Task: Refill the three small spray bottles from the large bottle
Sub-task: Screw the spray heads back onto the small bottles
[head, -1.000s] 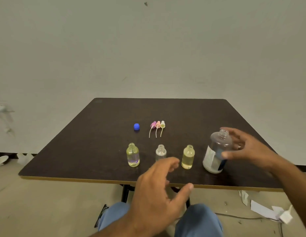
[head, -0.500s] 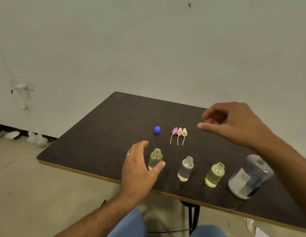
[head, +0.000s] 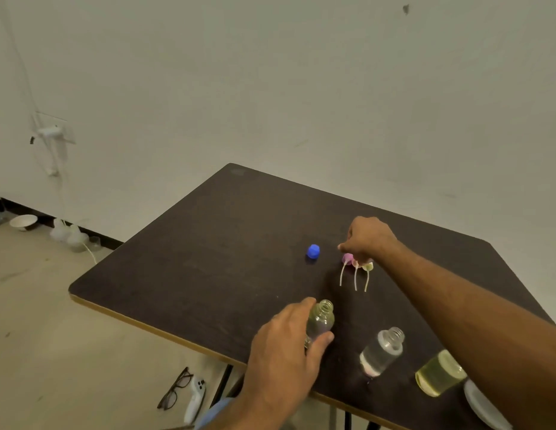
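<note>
Left hand (head: 283, 352) wrapped round leftmost small bottle (head: 320, 319), grip closed on it, near table (head: 208, 259) front edge. Two more open bottles stand to its right. Farther back, right hand (head: 368, 238) pinching pink spray top (head: 347, 258); blue cap (head: 313, 251) beside.

Bare forearms, bare hands, light-blue trousers (head: 213, 412).

A sparse, bare room. A dark brown laminate table (head: 208, 259) stands against a plain off-white wall (head: 270, 88). The beige floor (head: 53, 352) holds black-framed glasses (head: 175, 388).
</note>
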